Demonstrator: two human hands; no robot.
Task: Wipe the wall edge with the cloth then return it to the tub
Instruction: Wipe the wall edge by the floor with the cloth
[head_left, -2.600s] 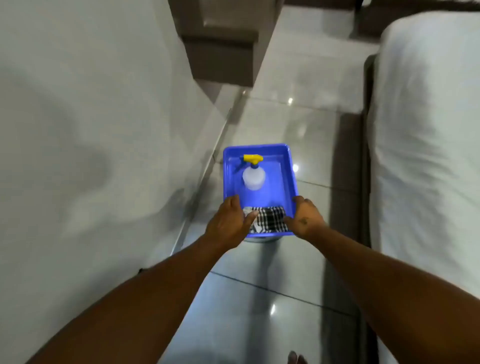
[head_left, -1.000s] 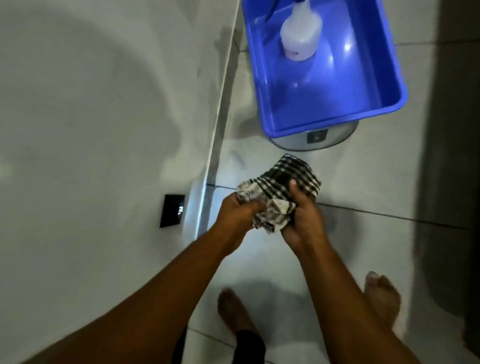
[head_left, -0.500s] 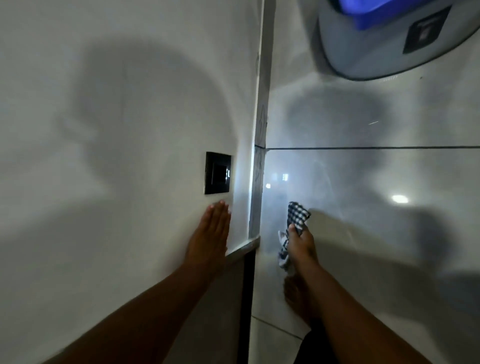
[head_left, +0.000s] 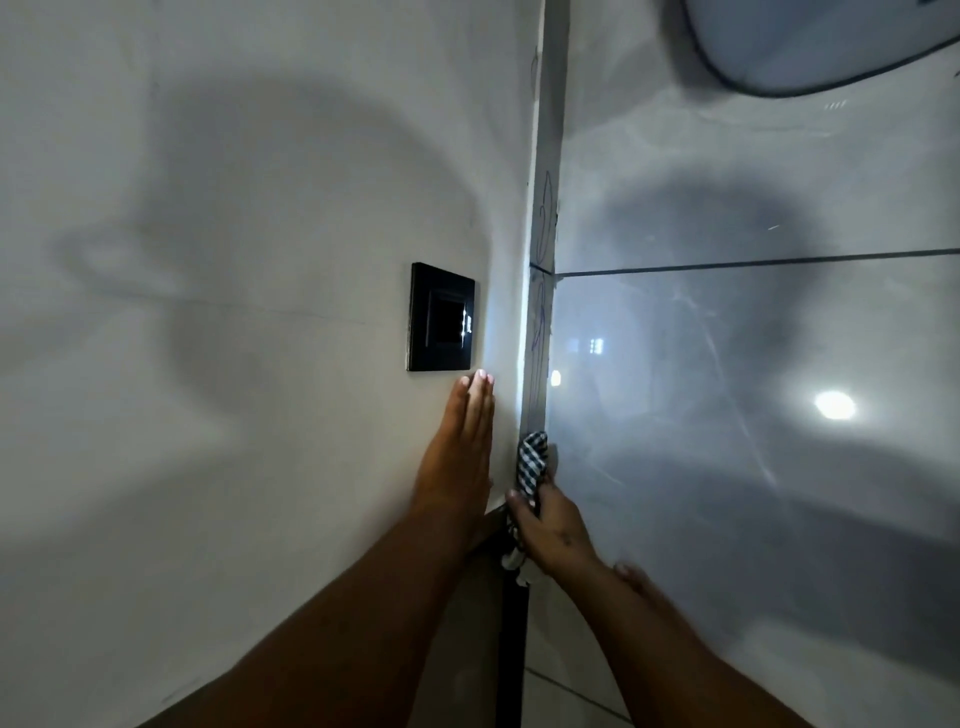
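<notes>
The black-and-white checked cloth (head_left: 533, 464) is bunched in my right hand (head_left: 550, 527) and pressed against the grey skirting strip (head_left: 546, 171) where the white wall meets the glossy floor. My left hand (head_left: 460, 452) lies flat on the wall, fingers together and straight, just left of the strip and below a black wall socket (head_left: 440, 317). Pen scribbles mark the strip above the cloth. The blue tub is out of view; only the grey round base (head_left: 810, 47) under it shows at the top right.
Glossy grey floor tiles (head_left: 753, 415) fill the right side, with a grout line across and light reflections. A dark vertical edge (head_left: 511, 649) runs down below my hands. My toes (head_left: 631, 577) show behind the right wrist.
My right hand has brought the cloth left onto the skirting strip. The left hand has stayed flat on the wall. The view has moved closer; the blue tub has left the frame.
</notes>
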